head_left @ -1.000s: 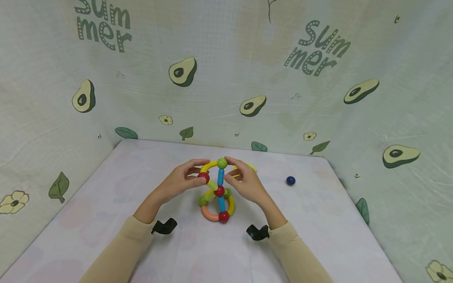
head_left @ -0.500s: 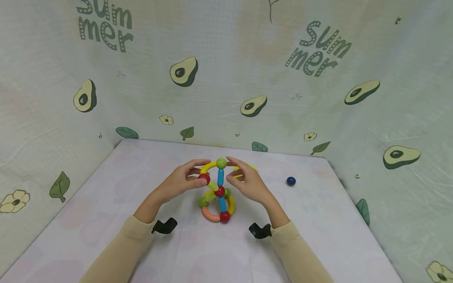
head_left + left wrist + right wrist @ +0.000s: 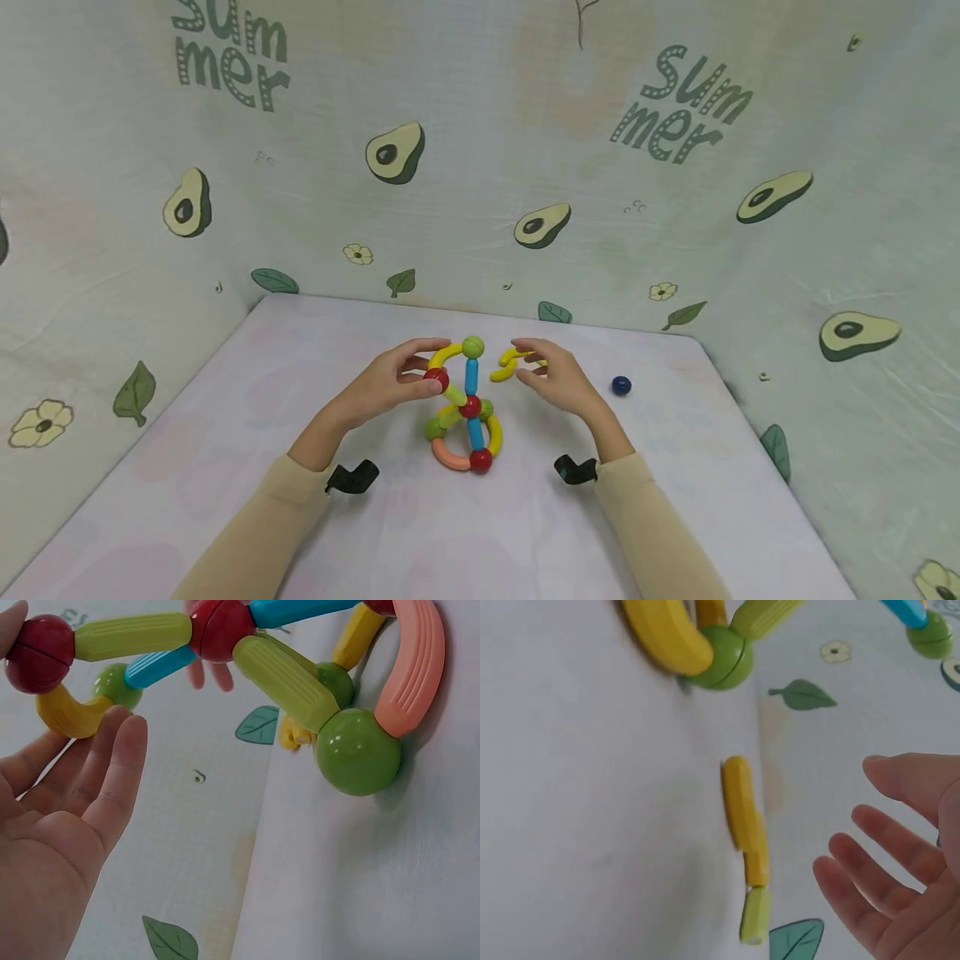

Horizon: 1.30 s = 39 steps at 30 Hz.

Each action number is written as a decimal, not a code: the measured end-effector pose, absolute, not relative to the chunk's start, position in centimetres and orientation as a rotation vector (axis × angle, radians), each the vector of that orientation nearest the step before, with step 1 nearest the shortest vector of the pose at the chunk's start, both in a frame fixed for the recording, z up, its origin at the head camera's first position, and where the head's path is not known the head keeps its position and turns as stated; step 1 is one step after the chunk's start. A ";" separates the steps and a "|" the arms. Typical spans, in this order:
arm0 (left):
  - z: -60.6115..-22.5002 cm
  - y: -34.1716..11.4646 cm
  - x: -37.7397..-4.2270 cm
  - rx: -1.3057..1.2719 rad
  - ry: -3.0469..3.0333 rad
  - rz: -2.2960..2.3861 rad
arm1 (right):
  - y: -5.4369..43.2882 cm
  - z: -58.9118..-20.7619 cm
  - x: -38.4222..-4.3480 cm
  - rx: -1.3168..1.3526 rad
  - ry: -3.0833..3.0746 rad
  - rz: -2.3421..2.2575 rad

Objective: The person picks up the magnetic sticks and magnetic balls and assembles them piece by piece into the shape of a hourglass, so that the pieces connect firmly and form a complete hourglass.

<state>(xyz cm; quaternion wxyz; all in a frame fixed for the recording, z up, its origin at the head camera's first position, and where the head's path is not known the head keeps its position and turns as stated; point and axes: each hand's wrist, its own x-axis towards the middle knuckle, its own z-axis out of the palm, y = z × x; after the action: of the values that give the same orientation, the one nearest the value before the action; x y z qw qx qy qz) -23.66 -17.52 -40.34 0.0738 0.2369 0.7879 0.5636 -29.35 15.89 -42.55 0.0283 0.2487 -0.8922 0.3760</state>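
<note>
A structure of magnetic balls and sticks (image 3: 469, 407) stands on the table, with a ring at its base and a second loop above. My left hand (image 3: 382, 385) holds the upper loop, thumb at its left red ball (image 3: 40, 654) and fingers by the yellow curved stick (image 3: 69, 714). To the right, apart from the structure, my right hand (image 3: 558, 379) has relaxed fingers with nothing in them. Behind it lie loose yellow curved sticks (image 3: 504, 372), partly hidden in the head view. The right wrist view shows these along with a light green stick (image 3: 755, 915).
A dark blue ball (image 3: 621, 386) rests on the table right of my right hand. The pale table (image 3: 420, 542) is bordered at the back and sides by a hanging cloth (image 3: 465, 167) printed with avocados and leaves.
My right hand has drawn away from the structure's top green ball towards the right, uncovering more of the yellow sticks. The left hand keeps its place at the upper loop.
</note>
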 end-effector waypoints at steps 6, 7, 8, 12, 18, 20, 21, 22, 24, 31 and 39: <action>-40.4 -17.6 -23.6 0.689 2.377 1.690 | 17.6 -43.3 -31.8 0.736 -2.856 1.037; -40.4 -17.7 -23.5 0.693 2.374 1.692 | 17.7 -43.4 -32.2 0.734 -2.869 1.016; -40.4 -17.7 -23.5 0.695 2.372 1.693 | 17.9 -43.5 -32.5 0.725 -2.881 1.004; -40.3 -17.6 -23.5 0.692 2.362 1.697 | 18.4 -43.6 -33.7 0.703 -2.934 0.969; -40.3 -17.5 -23.5 0.698 2.361 1.695 | 18.9 -44.4 -35.2 0.712 -2.995 0.891; -40.3 -17.4 -23.5 0.701 2.358 1.697 | 19.0 -44.6 -35.4 0.717 -3.003 0.889; -40.3 -17.4 -23.5 0.704 2.357 1.697 | 19.1 -44.7 -35.5 0.715 -3.007 0.890; -40.3 -17.4 -23.5 0.706 2.358 1.696 | 19.1 -44.8 -35.5 0.713 -3.009 0.893; -40.3 -17.4 -23.5 0.711 2.361 1.696 | 19.2 -44.9 -35.6 0.705 -3.013 0.902; -40.1 -17.4 -23.5 0.724 2.368 1.682 | 19.5 -45.1 -35.6 0.680 -3.047 0.855; -40.0 -17.4 -23.4 0.732 2.364 1.679 | 19.6 -44.9 -35.3 0.717 -3.095 0.792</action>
<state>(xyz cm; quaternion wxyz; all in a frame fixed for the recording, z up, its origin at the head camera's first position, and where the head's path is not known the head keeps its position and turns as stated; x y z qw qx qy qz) -23.41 -17.39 -40.05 0.0754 0.2440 0.7882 0.5599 -35.33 19.60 -44.94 -0.0665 0.2185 -0.9432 0.2414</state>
